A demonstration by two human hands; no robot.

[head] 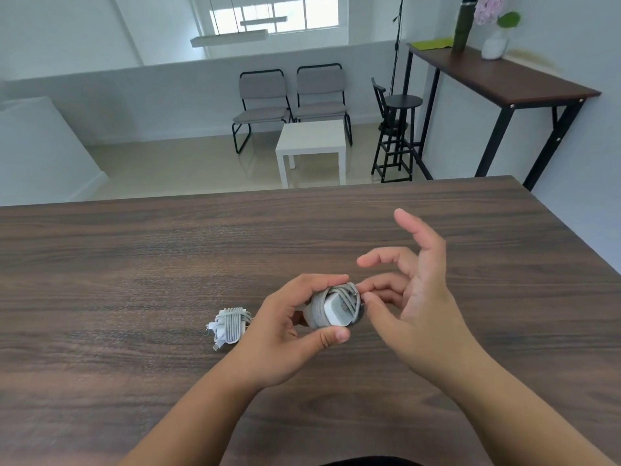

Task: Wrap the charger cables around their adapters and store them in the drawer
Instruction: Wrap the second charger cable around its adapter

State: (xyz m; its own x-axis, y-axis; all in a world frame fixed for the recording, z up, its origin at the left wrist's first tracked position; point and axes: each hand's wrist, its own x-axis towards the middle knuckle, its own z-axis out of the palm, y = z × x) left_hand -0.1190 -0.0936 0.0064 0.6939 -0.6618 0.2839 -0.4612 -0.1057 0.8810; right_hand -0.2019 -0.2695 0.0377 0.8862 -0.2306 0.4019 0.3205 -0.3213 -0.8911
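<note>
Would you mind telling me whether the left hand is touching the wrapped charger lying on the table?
Apart. The head view shows the left hand gripping another charger, with bare table between it and the wrapped charger.

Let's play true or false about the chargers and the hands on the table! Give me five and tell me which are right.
1. The left hand holds a wrapped charger. True.
2. The other wrapped charger lies in a drawer. False: it lies on the brown table, and no drawer shows.
3. The right hand touches the cable of the held charger with its fingertips. True.
4. Both chargers are black. False: they are white with grey cables.
5. The charger on the table lies to the left of the left hand. True.
</note>
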